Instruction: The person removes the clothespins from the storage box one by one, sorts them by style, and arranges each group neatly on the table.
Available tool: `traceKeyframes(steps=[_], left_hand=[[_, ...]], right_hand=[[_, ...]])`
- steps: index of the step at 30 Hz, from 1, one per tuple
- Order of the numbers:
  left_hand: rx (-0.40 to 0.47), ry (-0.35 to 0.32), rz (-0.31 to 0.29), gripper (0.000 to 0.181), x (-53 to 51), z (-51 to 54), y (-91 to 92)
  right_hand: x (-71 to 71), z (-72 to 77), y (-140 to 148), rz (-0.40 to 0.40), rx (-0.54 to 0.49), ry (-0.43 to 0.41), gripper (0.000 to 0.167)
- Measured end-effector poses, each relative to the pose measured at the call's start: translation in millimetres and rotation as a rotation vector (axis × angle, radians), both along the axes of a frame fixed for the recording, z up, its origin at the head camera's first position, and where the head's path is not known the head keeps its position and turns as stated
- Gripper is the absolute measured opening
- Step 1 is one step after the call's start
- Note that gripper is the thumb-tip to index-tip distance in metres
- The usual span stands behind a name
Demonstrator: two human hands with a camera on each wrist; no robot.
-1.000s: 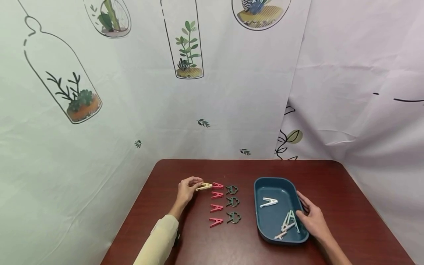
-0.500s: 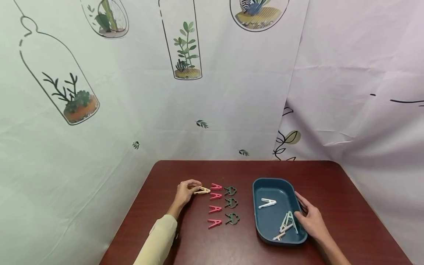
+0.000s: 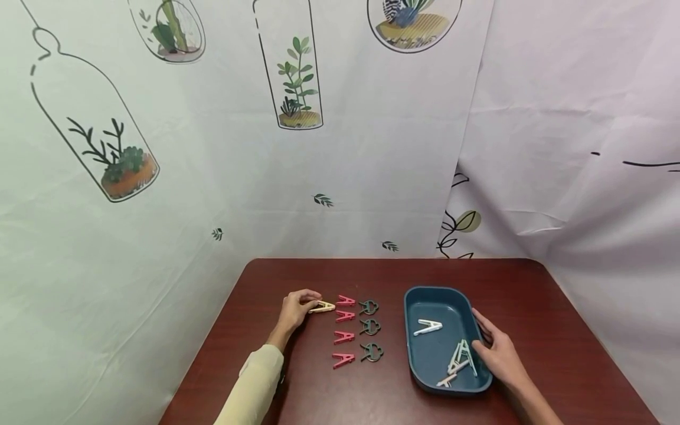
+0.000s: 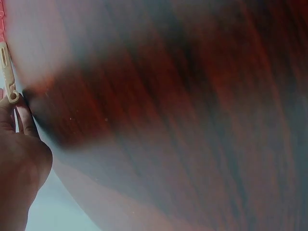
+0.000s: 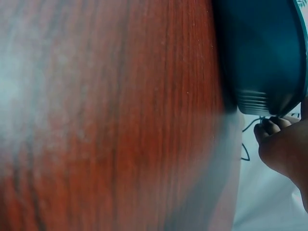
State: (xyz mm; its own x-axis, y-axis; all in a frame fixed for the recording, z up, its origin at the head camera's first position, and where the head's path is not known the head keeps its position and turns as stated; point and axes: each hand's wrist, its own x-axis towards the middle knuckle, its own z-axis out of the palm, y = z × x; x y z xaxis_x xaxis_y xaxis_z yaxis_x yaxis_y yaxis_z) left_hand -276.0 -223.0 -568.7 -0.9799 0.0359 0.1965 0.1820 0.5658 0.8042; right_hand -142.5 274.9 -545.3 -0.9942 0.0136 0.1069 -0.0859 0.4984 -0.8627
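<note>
My left hand (image 3: 295, 309) pinches a cream clothespin (image 3: 324, 307) by its handle end, just left of a column of red clothespins (image 3: 344, 337). In the left wrist view the cream clothespin (image 4: 8, 72) extends from the fingertips of the hand (image 4: 21, 159). Right of the red ones stand three dark green clips (image 3: 370, 352) in a column. My right hand (image 3: 499, 354) grips the right side of a blue tray (image 3: 414, 360), thumb over the rim. Inside the tray lie a white clothespin (image 3: 428, 327) and several pale ones (image 3: 463, 358) in a pile.
The brown table (image 3: 340, 401) reaches up to a white wall cloth (image 3: 372, 177) printed with plants in glass jars. Its left and right edges slope away beyond both arms.
The cream clothespin and my left hand have lowered slightly beside the red column, with a small gap now visible between the clothespin and the top red one. My right hand keeps its grip.
</note>
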Motion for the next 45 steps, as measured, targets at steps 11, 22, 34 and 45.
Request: traceKeyframes(steps=[11, 22, 34, 45], left_hand=[[-0.009, -0.006, -0.003, 0.010, -0.6, -0.5, -3.1], [-0.051, 0.006, 0.023, 0.013, -5.9, 0.7, -4.1], [-0.030, 0.013, 0.047, 0.012, -23.3, 1.6, 3.4], [-0.059, 0.018, 0.062, 0.011, -28.7, 2.7, 2.9]], right_hand=[[1.5, -0.3, -4, 0.004, -0.005, -0.006, 0.078], [3.2, -1.7, -8, -0.036, -0.002, 0.010, 0.075], [1.2, -3.9, -13, -0.076, -0.005, 0.053, 0.071], [-1.1, -5.3, -15, -0.096, -0.005, 0.078, 0.069]])
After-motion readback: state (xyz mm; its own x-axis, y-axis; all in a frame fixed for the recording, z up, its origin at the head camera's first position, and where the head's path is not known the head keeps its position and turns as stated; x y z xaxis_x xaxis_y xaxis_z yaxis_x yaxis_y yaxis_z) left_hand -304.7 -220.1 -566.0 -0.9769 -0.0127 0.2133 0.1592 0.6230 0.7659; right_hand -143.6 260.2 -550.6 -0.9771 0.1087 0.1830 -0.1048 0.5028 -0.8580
